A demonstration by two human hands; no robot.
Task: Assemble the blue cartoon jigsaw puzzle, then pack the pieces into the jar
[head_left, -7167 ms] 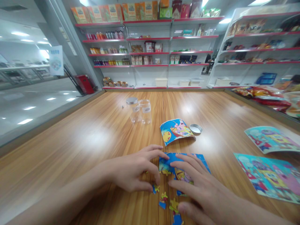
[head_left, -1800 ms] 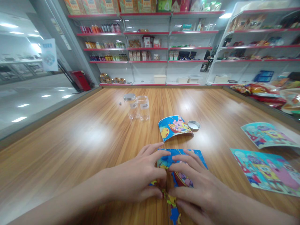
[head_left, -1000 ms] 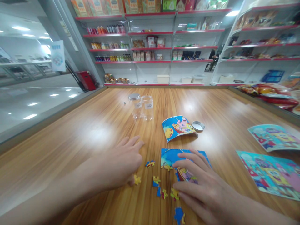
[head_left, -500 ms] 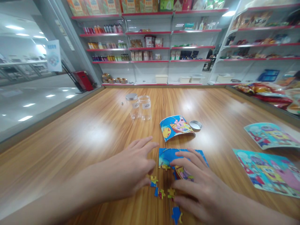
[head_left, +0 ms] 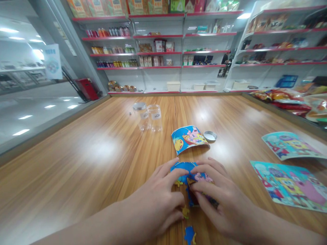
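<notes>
Near middle of the counter (head_left: pixel 102 177): I'm guiding both hands over a partly joined puzzle (head_left: pixel 184 165), which is lying half hidden beneath them.
Left hand (head_left: pixel 166 194): its fingers are curling loosely, the foremost tips resting at the puzzle's far left part; whether it is pinching a piece, I cannot tell.
Right hand (head_left: pixel 222 194): it is arching over the puzzle's right part, thumb and forefinger bending close together; I'm not seeing whether anything is between them.
Loose pieces: a yellow piece (head_left: pixel 185 212) is lying just beside the left thumb, a blue piece (head_left: pixel 189 234) nearer.
Careful fitting: I'm favouring light, flat fingertips on the joined part, judging that sideways pushing would be straining its seams; squaring tab over notch, then pressing straight down, is seeming best.
Far side: a curved picture card (head_left: pixel 190 139) is showing similar artwork, handy for matching colours; a metal lid (head_left: pixel 210 136) is lying just beside.
Right side: two picture sheets (head_left: pixel 290 185) are lying well apart.
</notes>
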